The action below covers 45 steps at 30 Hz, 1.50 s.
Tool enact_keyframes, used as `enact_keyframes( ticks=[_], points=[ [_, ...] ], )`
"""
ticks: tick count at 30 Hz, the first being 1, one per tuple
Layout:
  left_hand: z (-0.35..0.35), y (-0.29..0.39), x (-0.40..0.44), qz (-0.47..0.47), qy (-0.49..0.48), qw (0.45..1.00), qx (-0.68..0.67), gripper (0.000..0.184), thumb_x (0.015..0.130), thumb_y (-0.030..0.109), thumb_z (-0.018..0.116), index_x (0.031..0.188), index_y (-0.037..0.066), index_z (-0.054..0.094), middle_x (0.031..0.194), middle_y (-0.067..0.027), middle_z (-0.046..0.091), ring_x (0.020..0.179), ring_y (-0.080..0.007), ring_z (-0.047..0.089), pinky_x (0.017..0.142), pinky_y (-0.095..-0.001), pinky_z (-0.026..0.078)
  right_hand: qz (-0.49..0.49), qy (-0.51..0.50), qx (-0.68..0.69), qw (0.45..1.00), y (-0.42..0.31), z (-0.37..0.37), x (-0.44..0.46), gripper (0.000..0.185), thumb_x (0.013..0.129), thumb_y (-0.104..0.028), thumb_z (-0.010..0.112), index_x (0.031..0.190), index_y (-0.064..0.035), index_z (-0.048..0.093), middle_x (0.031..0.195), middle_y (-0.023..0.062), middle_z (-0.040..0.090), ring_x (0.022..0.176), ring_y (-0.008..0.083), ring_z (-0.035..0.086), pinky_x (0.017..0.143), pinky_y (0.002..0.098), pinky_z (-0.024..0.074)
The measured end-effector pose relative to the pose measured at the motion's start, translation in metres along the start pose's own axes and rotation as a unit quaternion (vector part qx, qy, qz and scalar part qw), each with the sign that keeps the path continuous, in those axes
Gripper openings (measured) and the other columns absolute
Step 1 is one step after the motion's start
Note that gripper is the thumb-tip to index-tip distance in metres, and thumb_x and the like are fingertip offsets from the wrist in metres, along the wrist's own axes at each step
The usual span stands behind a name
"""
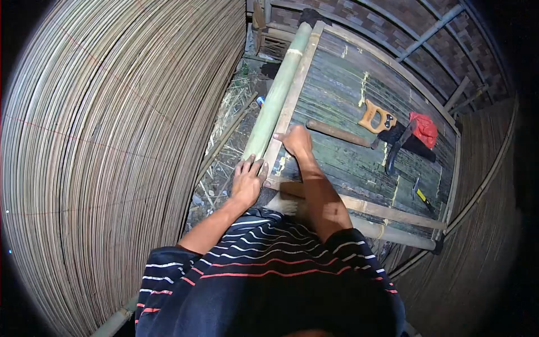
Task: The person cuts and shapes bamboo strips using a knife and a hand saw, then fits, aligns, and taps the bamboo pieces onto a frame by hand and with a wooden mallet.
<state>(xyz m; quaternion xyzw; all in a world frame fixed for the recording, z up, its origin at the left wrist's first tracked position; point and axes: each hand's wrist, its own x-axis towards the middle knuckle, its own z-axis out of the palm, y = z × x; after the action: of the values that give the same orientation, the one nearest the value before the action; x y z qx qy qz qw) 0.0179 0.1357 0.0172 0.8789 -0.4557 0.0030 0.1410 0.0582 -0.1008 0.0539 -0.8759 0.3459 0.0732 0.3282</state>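
Observation:
My left hand (247, 178) rests with its fingers spread over the lower end of a thick green bamboo pole (275, 106) and the edge beside it. Just above and to the right, my right hand (296, 141) is closed, its thumb reaching onto a flat wooden strip (300, 81). That strip runs alongside the pole, on the left edge of a slatted bamboo panel (337, 73). Whether anything small is inside the right fist is hidden. A brown wooden handle (339, 133) lies on the slats close to that hand.
On the panel lie a wooden-handled saw (377, 117), a curved dark handle (394, 156), red plastic (425, 132) and a small yellow-and-black hammer (421, 195). A tall wall of thin stacked sticks (123, 123) stands left. Woven wall (382, 19) lies behind. Shavings (227, 118) litter the ground.

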Motion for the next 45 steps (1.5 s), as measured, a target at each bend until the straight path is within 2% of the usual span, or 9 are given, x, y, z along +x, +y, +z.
enact_keyframes(
  ticks=[8, 14, 20, 24, 26, 31, 36, 38, 45],
  points=[
    [-0.024, 0.004, 0.007, -0.035, -0.038, 0.998, -0.048, 0.041, 0.087, 0.021, 0.070, 0.127, 0.011, 0.072, 0.139, -0.0163, 0.056, 0.141, -0.0366, 0.043, 0.115, -0.0516, 0.034, -0.052, -0.082, -0.192, 0.977, -0.017, -0.012, 0.018, 0.074, 0.077, -0.060, 0.084, 0.120, -0.0007, 0.073, 0.125, 0.0219, 0.071, 0.117, 0.0390, 0.068, 0.095, 0.0474, 0.0562],
    [-0.033, -0.029, -0.007, -0.202, 0.139, 0.919, -0.309, 0.067, 0.076, 0.017, 0.088, 0.139, 0.007, 0.065, 0.145, -0.0257, 0.051, 0.131, -0.0408, 0.054, 0.113, -0.0433, 0.043, -0.033, -0.192, -0.251, 0.948, -0.027, -0.025, 0.036, 0.080, 0.078, -0.066, 0.079, 0.123, -0.0002, 0.072, 0.130, 0.0225, 0.069, 0.124, 0.0400, 0.064, 0.111, 0.0526, 0.0440],
    [-0.037, -0.025, -0.009, -0.156, 0.038, 0.935, -0.317, 0.088, 0.067, 0.028, 0.094, 0.145, 0.007, 0.059, 0.149, -0.0286, 0.047, 0.139, -0.0430, 0.046, 0.118, -0.0456, 0.038, -0.043, -0.148, -0.221, 0.963, -0.015, -0.011, 0.042, 0.074, 0.075, -0.055, 0.088, 0.124, -0.0018, 0.071, 0.129, 0.0228, 0.069, 0.123, 0.0401, 0.064, 0.104, 0.0520, 0.0485],
    [-0.008, -0.025, -0.004, -0.172, 0.045, 0.944, -0.278, 0.082, 0.078, 0.030, 0.089, 0.149, 0.007, 0.055, 0.149, -0.0252, 0.046, 0.139, -0.0367, 0.047, 0.117, -0.0428, 0.039, -0.081, -0.131, -0.128, 0.980, -0.007, -0.020, 0.028, 0.074, 0.073, -0.056, 0.088, 0.124, -0.0049, 0.073, 0.126, 0.0254, 0.070, 0.120, 0.0428, 0.065, 0.101, 0.0510, 0.0508],
    [-0.011, -0.029, 0.014, -0.241, 0.078, 0.897, -0.362, 0.080, 0.080, 0.034, 0.087, 0.143, -0.005, 0.056, 0.139, -0.0322, 0.055, 0.133, -0.0433, 0.053, 0.113, -0.0450, 0.041, -0.024, -0.117, -0.145, 0.982, -0.006, -0.018, 0.024, 0.075, 0.072, -0.059, 0.087, 0.122, -0.0050, 0.073, 0.126, 0.0254, 0.070, 0.120, 0.0424, 0.066, 0.099, 0.0512, 0.0520],
    [-0.002, -0.051, 0.077, -0.311, -0.129, 0.874, -0.352, 0.123, 0.064, 0.045, 0.097, 0.155, -0.007, 0.033, 0.138, -0.0305, 0.058, 0.130, -0.0403, 0.056, 0.112, -0.0410, 0.044, -0.034, -0.021, -0.106, 0.994, -0.003, -0.016, -0.006, 0.077, 0.072, -0.064, 0.085, 0.102, 0.0068, 0.076, 0.106, 0.0287, 0.074, 0.102, 0.0435, 0.073, 0.084, 0.0518, 0.0569],
    [0.030, -0.060, 0.076, -0.233, -0.021, 0.866, -0.442, 0.120, 0.056, 0.041, 0.102, 0.146, -0.006, 0.039, 0.138, -0.0247, 0.060, 0.130, -0.0354, 0.058, 0.113, -0.0387, 0.044, -0.055, 0.018, -0.068, 0.996, 0.042, -0.004, -0.078, 0.062, 0.077, -0.058, 0.083, 0.114, -0.0093, 0.074, 0.106, 0.0225, 0.073, 0.102, 0.0404, 0.071, 0.086, 0.0539, 0.0533],
    [0.010, -0.053, 0.080, -0.233, -0.042, 0.883, -0.405, 0.122, 0.056, 0.044, 0.102, 0.147, -0.005, 0.039, 0.138, -0.0243, 0.060, 0.130, -0.0344, 0.058, 0.113, -0.0382, 0.044, -0.171, 0.010, -0.108, 0.979, 0.078, -0.005, -0.117, 0.059, 0.079, -0.051, 0.082, 0.122, -0.0121, 0.070, 0.110, 0.0186, 0.068, 0.106, 0.0383, 0.066, 0.088, 0.0537, 0.0512],
    [0.001, -0.036, 0.077, -0.267, -0.060, 0.919, -0.285, 0.117, 0.066, 0.053, 0.091, 0.149, -0.005, 0.034, 0.138, -0.0309, 0.058, 0.129, -0.0419, 0.058, 0.111, -0.0450, 0.046, -0.257, 0.041, -0.145, 0.955, 0.122, 0.007, -0.139, 0.049, 0.072, -0.027, 0.083, 0.116, -0.0086, 0.071, 0.117, 0.0188, 0.065, 0.109, 0.0400, 0.062, 0.094, 0.0479, 0.0500]
  ],
)
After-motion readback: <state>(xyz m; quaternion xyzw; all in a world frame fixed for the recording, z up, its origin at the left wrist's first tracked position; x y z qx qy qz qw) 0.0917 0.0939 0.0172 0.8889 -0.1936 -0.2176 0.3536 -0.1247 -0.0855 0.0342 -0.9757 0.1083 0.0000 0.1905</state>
